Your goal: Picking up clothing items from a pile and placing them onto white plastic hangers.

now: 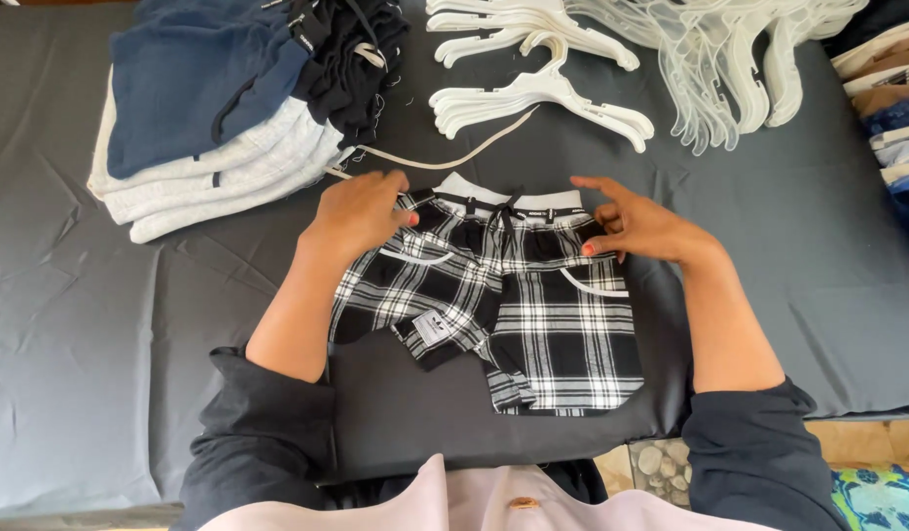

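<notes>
1. Grey cloth covers the worktop (100, 324), and everything lies on it in front of the person.
2. Left hand (361, 211) rests palm-down on the left upper corner of the plaid shorts (533, 315), fingers spread and flat, pressing rather than gripping.
3. Right hand (636, 226) sits at the right upper corner, fingers loosely curled, fingertips touching the fabric just below the waistband (503, 195); it closes on nothing.
4. Both hands lie well apart, one at each end of the waistband, so neither is nearer: the shorts sit squarely between them.
5. Shorts lie flat with the white waistband on the far side and the leg hems toward the person; the long axis of the waistband runs left to right, across the line of the arms.
6. Left leg is rumpled and folded partly over itself, with a small label showing; right leg lies smoother and reaches closer to the worktop's near edge.
7. A loose white cord (444, 157) lies just beyond the waistband, running up toward the hangers.
8. Further out, a folded stack (208, 128) of navy, white and black garments sits at far left, well apart from the shorts.
9. White hangers (543, 93) lie in piles at the far middle and right.
</notes>
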